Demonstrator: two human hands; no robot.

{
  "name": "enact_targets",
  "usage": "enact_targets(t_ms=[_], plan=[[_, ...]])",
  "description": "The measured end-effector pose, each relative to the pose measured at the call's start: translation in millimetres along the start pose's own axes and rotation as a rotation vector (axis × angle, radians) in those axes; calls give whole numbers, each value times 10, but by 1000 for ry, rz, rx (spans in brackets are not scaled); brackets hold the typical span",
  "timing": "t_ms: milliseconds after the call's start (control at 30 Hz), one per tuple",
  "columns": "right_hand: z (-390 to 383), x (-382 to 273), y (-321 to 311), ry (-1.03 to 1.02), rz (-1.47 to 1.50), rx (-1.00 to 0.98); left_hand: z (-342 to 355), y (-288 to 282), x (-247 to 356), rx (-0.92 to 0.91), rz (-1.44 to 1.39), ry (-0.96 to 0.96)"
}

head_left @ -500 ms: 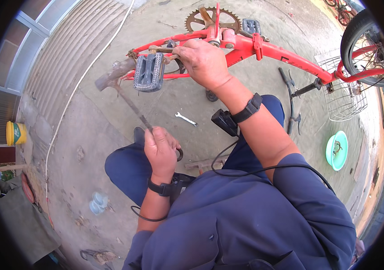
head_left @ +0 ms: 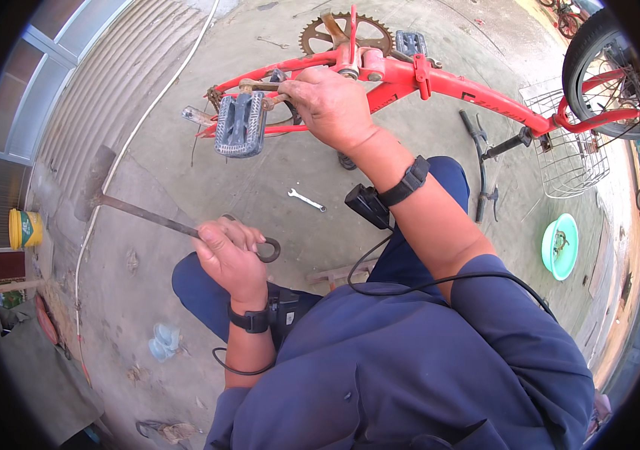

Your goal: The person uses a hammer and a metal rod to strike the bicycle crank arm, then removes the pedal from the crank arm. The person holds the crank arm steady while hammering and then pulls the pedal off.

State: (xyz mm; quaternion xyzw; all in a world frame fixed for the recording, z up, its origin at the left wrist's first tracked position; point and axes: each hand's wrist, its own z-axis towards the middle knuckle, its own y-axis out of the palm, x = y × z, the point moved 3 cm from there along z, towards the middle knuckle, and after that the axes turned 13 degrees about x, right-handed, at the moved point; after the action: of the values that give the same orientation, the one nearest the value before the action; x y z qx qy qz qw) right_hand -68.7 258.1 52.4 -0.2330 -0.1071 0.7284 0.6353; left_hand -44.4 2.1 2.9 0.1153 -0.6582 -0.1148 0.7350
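Observation:
My left hand (head_left: pixel 228 255) is closed round the handle of a rusty long hammer (head_left: pixel 147 212), its head out to the left over the concrete, its looped end beside my fingers. My right hand (head_left: pixel 329 111) grips at a rusty crank arm (head_left: pixel 261 87) behind a black pedal (head_left: pixel 238 124) on the red bicycle frame (head_left: pixel 447 82); what exactly my fingertips hold is partly hidden. The frame's toothed chainring (head_left: pixel 312 32) and second pedal (head_left: pixel 410 45) are at the top. A silver spanner (head_left: pixel 306 199) lies on the ground between my knees.
Handlebar (head_left: pixel 480 172), wire basket (head_left: pixel 567 169) and wheel (head_left: pixel 579 67) are to the right, with a mint basin (head_left: pixel 560 247) below them. A yellow bucket (head_left: pixel 26 228), pale hose (head_left: pixel 130 135) and corrugated shutter are on the left. Blue plastic pieces (head_left: pixel 162 341) lie near my left knee.
My left hand and the hammer have swung left, the head moving away from the pedal and down. My right hand stays at the crank, shifted slightly with the view.

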Motion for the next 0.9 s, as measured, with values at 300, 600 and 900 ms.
enact_targets(t_ms=[300, 600, 900], plan=[[-53, -39, 22, 13, 14, 31, 16, -41, 96, -28, 101, -36], [-61, -48, -29, -3, -10, 12, -149, 130, -18, -82, 220, -184], [-56, -52, -59, -15, 15, 36, -156, 68, 53, -17, 153, -162]])
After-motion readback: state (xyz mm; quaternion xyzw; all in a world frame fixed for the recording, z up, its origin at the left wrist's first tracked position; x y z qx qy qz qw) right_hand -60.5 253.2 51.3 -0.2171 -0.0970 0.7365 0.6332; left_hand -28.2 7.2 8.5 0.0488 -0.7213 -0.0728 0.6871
